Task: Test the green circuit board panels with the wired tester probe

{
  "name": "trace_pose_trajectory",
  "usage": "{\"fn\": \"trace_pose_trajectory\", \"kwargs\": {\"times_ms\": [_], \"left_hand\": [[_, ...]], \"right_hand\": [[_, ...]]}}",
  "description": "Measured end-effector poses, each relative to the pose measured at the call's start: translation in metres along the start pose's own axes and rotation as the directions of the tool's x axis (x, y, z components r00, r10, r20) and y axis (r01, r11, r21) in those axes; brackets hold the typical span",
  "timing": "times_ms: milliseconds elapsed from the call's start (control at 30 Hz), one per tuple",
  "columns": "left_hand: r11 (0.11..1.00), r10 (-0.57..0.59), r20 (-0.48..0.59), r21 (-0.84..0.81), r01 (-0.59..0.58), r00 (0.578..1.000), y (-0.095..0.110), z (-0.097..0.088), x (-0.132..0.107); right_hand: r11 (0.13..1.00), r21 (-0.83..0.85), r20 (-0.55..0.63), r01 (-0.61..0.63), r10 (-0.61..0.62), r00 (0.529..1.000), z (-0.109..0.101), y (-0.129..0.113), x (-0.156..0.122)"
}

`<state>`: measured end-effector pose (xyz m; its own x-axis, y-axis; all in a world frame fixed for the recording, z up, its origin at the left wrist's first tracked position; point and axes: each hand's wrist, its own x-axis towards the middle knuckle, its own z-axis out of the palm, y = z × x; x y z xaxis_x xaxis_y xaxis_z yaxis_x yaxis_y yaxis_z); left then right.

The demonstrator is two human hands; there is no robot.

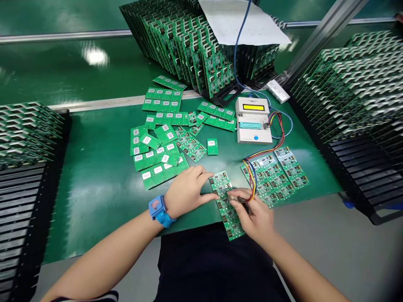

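A strip of joined green circuit boards (223,206) lies at the table's front edge, its near end jutting past it. My left hand (188,187) wears a blue wrist strap (158,209); its index finger and thumb are spread apart, touching the strip's left edge. My right hand (256,214) is closed over the strip's middle, pinching the dark connector (242,200) of a multicoloured wire cable (253,178). The connector's tip is hidden by my fingers, so I cannot tell whether it touches the board. The cable leads to a white programmer (253,130) with a yellow display.
Loose circuit boards (160,157) lie left of the programmer, and more panels (277,176) lie at right. Racks of upright boards stand at the back (189,46), left (28,130) and right (362,84). A paper sheet (242,23) covers part of the back rack. A blue cable (235,54) hangs there.
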<state>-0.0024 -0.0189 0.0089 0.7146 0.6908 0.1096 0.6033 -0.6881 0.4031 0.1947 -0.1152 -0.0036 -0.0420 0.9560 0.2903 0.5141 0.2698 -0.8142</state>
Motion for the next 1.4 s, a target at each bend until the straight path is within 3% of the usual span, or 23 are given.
{"fn": "trace_pose_trajectory", "kwargs": {"times_ms": [500,800,933,1033,1100,1200,1400], "left_hand": [[1.000,0.012,-0.005,0.020,-0.012,1.000,-0.001,0.001,-0.001],[1.000,0.021,0.014,0.008,-0.021,1.000,-0.002,0.000,0.000],[0.998,0.022,0.053,-0.055,-0.019,0.998,-0.001,-0.010,-0.001],[0.998,0.010,0.020,-0.064,-0.009,1.000,0.002,-0.024,0.004],[0.998,0.041,-0.040,-0.038,-0.043,0.998,0.005,-0.031,0.017],[0.991,0.135,-0.095,0.035,-0.132,0.986,0.010,-0.032,0.055],[0.948,0.248,-0.012,0.208,-0.240,0.969,0.014,-0.005,0.142]], "right_hand": [[0.997,-0.079,-0.007,-0.021,0.020,1.000,-0.001,-0.008,0.004],[0.996,-0.088,0.049,-0.021,0.025,0.998,-0.002,-0.002,0.005],[0.996,-0.086,0.025,0.013,-0.011,1.000,0.000,-0.001,0.004],[0.997,-0.068,0.021,0.043,-0.041,0.999,0.001,-0.001,0.004],[0.998,-0.034,0.014,0.053,-0.052,0.999,0.002,-0.001,0.004],[0.997,0.008,-0.017,0.077,-0.077,0.997,0.003,0.001,0.004],[0.994,0.073,-0.032,0.078,-0.076,0.997,0.004,0.000,0.004]]}}
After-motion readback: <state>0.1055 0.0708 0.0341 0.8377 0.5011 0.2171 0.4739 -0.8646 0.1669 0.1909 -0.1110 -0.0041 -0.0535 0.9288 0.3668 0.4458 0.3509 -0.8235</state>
